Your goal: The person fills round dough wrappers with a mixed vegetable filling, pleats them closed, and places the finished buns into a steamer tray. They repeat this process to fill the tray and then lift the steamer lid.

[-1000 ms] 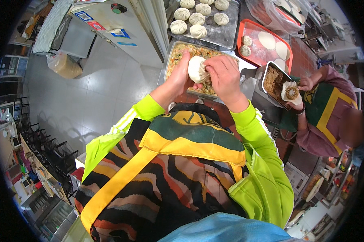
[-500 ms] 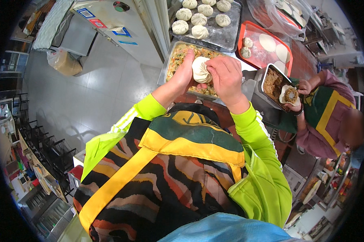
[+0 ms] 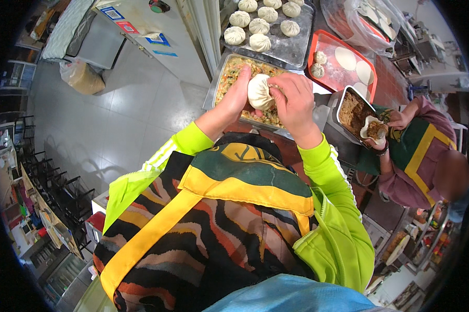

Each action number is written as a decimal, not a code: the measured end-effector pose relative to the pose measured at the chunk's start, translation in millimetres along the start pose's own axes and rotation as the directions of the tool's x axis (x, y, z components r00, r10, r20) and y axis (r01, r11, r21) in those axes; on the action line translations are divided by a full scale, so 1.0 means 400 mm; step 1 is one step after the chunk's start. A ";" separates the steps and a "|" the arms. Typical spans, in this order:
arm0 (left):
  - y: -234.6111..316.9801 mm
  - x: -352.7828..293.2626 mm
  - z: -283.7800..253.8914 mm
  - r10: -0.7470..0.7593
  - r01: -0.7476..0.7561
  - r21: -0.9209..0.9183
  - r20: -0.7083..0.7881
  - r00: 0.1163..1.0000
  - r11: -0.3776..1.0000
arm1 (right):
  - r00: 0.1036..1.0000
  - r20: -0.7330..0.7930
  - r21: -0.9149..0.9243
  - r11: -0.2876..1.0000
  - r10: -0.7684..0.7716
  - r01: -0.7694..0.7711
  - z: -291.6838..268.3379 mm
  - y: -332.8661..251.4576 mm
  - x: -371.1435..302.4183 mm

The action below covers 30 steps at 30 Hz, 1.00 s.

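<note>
A white pleated bun (image 3: 258, 92) rests in my left hand (image 3: 237, 93), whose fingers curl beneath it with the thumb along its side. My right hand (image 3: 295, 102) pinches the gathered dough at the bun's right side. Both hands are over a metal tray of chopped vegetable filling (image 3: 236, 65). Beyond it, a dark baking tray (image 3: 297, 49) carries several finished buns (image 3: 259, 26). To the right, a red tray (image 3: 324, 40) holds flat round dough wrappers (image 3: 345, 58) and two small buns (image 3: 317, 69).
At the right a co-worker (image 3: 427, 148) holds an open wrapper with brown filling (image 3: 374, 129) beside a container of brown filling (image 3: 355, 112). A plastic bag (image 3: 356, 26) lies at the far right. A pale cabinet (image 3: 167, 39) stands at far left, near a filled sack (image 3: 82, 77).
My right fingers have shifted slightly over the bun's pleated top, which now looks more drawn together. The co-worker's wrapper has moved slightly, its filling partly covered by a hand or tool.
</note>
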<state>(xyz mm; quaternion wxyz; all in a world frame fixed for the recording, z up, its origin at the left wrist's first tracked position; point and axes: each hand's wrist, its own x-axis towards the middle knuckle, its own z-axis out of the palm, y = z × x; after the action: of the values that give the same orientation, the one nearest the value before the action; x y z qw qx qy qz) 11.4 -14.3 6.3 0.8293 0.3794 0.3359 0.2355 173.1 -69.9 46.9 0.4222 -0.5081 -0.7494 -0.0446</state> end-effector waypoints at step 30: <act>0.020 0.001 0.014 -0.031 0.031 -0.010 0.017 0.999 0.999 | 0.953 0.229 0.136 0.963 0.198 -0.233 0.010 -0.016 -0.019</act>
<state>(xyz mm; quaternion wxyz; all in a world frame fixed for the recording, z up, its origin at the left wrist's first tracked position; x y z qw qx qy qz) 15.0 -11.9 15.0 0.8377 0.3719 0.3334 0.2209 166.7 -76.3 41.5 0.3816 -0.5529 -0.7313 0.1176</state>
